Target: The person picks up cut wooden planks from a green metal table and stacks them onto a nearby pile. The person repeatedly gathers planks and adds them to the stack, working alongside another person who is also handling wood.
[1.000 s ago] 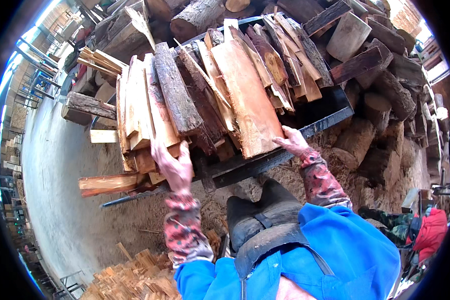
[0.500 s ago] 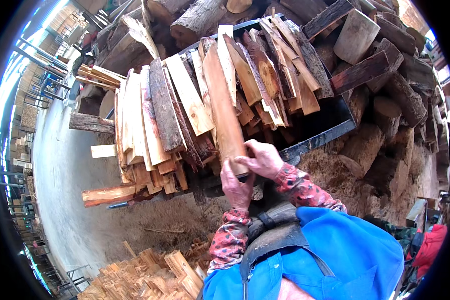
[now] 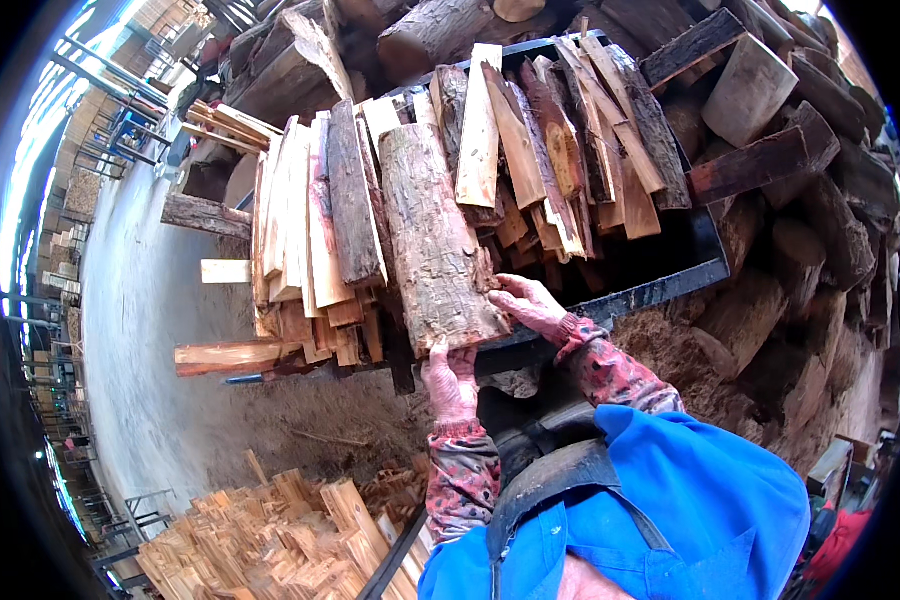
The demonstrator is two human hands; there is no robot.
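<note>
A wide wooden slab with rough bark (image 3: 432, 235) facing up lies lengthwise across the heap in front of me. My left hand (image 3: 452, 382) grips its near end, thumb at the edge and the other fingers partly hidden underneath. At the slab's near right corner, my right hand (image 3: 533, 305) has its fingers closed on the edge. Long split planks (image 3: 310, 215), some barked and some bare, lie side by side to the left of the slab. More planks (image 3: 515, 140) rest to its right, over a dark metal-edged bin (image 3: 660, 285).
Cut logs (image 3: 770, 270) are piled behind and to the right. A plank end (image 3: 232, 358) juts out at the left, above the grey floor (image 3: 140, 310). Split pieces (image 3: 260, 535) form a heap at the lower left. Sawdust (image 3: 340, 420) covers the ground nearby.
The slab has been turned over from its smooth wood face to its bark face. My left hand has shifted left and down at its near end; my right hand has moved to its right edge.
</note>
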